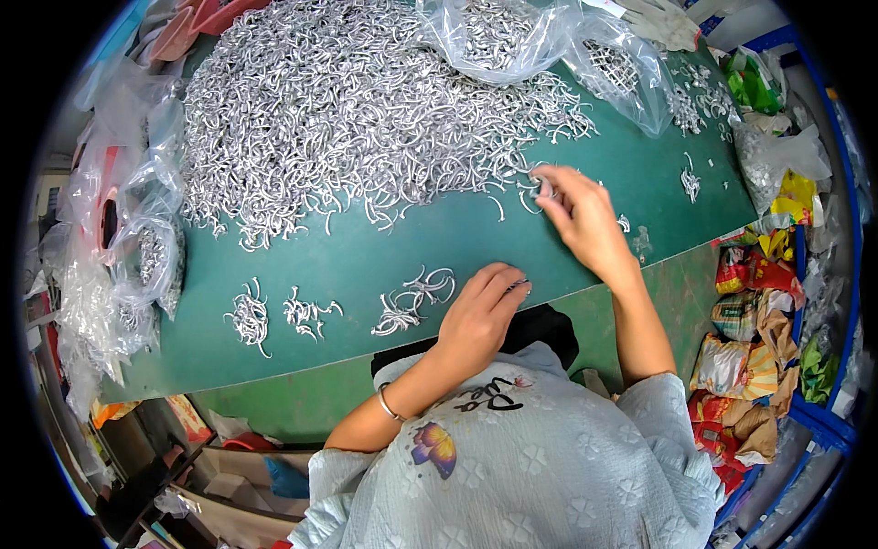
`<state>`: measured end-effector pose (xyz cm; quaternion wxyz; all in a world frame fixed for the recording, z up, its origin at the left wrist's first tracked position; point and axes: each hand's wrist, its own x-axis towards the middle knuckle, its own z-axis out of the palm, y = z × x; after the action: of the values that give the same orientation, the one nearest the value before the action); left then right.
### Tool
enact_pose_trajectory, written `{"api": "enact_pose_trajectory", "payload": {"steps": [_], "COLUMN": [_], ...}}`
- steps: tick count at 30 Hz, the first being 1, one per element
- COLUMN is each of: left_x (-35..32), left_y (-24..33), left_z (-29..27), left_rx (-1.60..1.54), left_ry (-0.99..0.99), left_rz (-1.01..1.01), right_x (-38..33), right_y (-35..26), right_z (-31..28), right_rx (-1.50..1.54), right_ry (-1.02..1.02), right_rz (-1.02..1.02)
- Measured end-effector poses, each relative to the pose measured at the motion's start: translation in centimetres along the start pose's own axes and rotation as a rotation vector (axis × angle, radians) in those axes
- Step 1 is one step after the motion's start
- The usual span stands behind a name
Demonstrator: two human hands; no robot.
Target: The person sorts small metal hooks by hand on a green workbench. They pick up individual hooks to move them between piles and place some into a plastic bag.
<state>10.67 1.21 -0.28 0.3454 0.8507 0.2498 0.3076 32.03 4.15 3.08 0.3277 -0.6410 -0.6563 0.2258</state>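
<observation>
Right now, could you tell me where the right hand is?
In the head view, the right hand is right of centre on the green table, fingertips at the lower right edge of the big pile of silver hooks.

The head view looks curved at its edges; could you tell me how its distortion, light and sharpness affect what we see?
In the head view, fisheye bending bows the green table edge, with black corners; light is even and soft, glinting off the pile of silver hooks and clear bags; both hands look sharp, the right hand at the pile.
</observation>
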Motion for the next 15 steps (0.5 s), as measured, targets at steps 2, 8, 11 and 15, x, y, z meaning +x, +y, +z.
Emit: {"api": "enact_pose_trajectory", "payload": {"steps": [2,8,11,15], "left_x": [0.1,0.1,0.1,0.1], "left_y": [0.0,0.0,0.1,0.1], "left_z": [0.0,-0.1,-0.1,-0.1], "left_rx": [-0.003,-0.001,0.002,0.011], "left_ry": [-0.001,-0.003,-0.002,-0.008], "left_rz": [0.002,0.001,0.002,0.003], "right_x": [0.1,0.9,1.2,1.5], "right_y": [0.9,0.5,0.5,0.6], "right_z": [-0.3,-1.8,-2.1,-0.8], "right_rx": [0.106,0.024,-0.041,-0.204], "right_ry": [0.116,0.267,0.273,0.167], "right_rz": [0.125,0.07,0.045,-0.151]}}
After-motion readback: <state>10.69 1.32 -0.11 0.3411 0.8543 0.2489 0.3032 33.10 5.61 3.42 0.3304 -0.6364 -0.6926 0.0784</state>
